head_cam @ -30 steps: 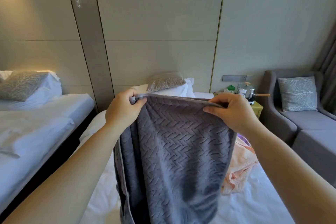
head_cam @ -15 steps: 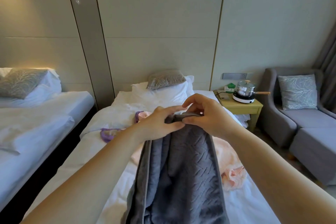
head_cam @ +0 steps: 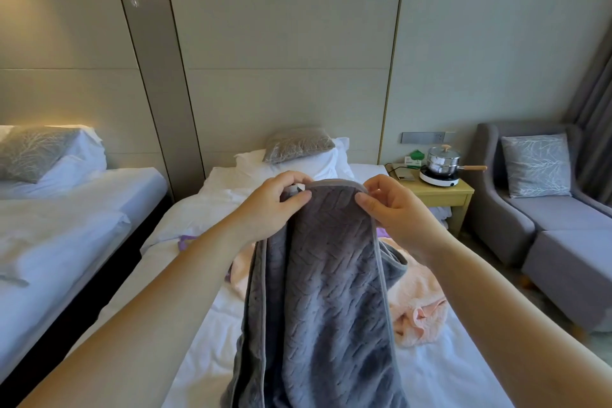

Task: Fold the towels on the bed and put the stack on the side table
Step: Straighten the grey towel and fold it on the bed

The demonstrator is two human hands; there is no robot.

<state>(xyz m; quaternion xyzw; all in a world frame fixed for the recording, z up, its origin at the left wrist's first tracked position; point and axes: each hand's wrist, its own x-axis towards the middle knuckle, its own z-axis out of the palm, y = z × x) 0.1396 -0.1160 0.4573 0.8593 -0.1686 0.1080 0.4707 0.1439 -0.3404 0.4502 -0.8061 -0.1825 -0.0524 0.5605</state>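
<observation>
— What has changed with our grey towel (head_cam: 324, 275) in the last second?

— We had its top edge stretched wide between our hands. Then we brought the two corners together, and now it hangs as a narrower, doubled strip.

— And our hands?

— They have drawn a little apart again. Our left hand (head_cam: 275, 205) pinches the left end of the top edge and our right hand (head_cam: 394, 209) pinches the right end, thumbs toward us. Both are clamped on the cloth.

— Where is the towel, then?

— It is held up in the air over the bed (head_cam: 440, 374), and its lower end drops out of our view.

— So how far along are we?

— We judge the first fold of this one is made, and it needs at least one more. The pink towel (head_cam: 417, 305) lies crumpled on the bed behind it, with something purple (head_cam: 185, 240) further left. We see no stack yet, and a pot (head_cam: 442, 162) already takes up part of the side table (head_cam: 440, 194).
</observation>
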